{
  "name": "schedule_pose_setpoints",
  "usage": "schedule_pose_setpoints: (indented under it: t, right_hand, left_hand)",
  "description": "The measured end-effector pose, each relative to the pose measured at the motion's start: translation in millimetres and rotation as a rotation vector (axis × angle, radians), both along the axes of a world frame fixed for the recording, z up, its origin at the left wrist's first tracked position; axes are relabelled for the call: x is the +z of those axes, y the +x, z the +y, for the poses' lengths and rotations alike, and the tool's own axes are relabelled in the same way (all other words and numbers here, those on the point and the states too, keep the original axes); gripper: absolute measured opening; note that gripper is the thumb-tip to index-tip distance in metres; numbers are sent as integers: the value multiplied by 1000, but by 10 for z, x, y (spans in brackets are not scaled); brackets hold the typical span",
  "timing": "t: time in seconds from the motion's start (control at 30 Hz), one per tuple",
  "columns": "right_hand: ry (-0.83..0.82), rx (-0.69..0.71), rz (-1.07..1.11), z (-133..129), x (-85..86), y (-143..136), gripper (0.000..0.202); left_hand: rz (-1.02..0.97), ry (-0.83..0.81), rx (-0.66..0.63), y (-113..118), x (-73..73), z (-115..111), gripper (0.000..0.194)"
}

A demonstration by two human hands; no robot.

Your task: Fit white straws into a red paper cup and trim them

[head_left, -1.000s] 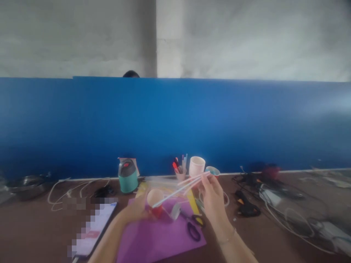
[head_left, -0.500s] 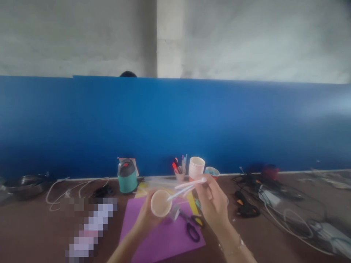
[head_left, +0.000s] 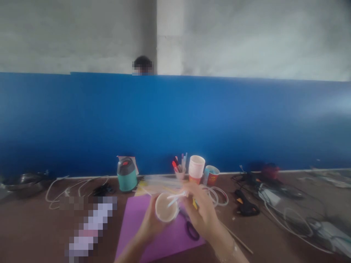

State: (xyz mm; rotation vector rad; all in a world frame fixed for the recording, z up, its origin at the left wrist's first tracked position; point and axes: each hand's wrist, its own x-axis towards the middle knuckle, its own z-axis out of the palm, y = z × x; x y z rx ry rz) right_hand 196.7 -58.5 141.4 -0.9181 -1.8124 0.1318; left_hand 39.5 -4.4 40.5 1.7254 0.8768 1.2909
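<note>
My left hand (head_left: pixel 151 222) is wrapped round a paper cup (head_left: pixel 165 215), its open mouth tipped toward me. In my right hand (head_left: pixel 202 213), thumb and fingers pinch thin drinking straws (head_left: pixel 175 197), one whitish and one bluish. The straws' far ends reach over the cup's mouth; blur hides whether they touch its inside. Under both hands lies a purple sheet (head_left: pixel 134 219). Dark-handled scissors (head_left: pixel 193 231) rest on it, partly covered by my right hand.
Behind the hands stand a pen cup (head_left: pixel 180 173), stacked paper cups (head_left: pixel 196 168) and a red paper cup (head_left: pixel 212 176). A teal flask (head_left: pixel 127 180) is at the left. A black glue gun (head_left: pixel 246 208) and tangled cables lie right. A blue partition (head_left: pixel 175 120) bounds the table; a person's head shows above it.
My right hand has moved left and down, bringing the straws over the cup's mouth. The cup has shifted slightly right. Behind the partition, the person's head has risen and moved right.
</note>
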Motion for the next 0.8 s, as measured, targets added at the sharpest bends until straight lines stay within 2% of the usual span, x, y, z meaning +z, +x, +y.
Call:
schedule_pose_setpoints:
  t: [0.27,0.8]
  right_hand:
    - [3,-8,-11,3,3,21,15]
    - [-80,-5,49,16,30,45,13]
  left_hand:
    - [-6,-66,-82,-28,-7,-21,60]
    - [-8,-57,-182,-59,-80,14,61]
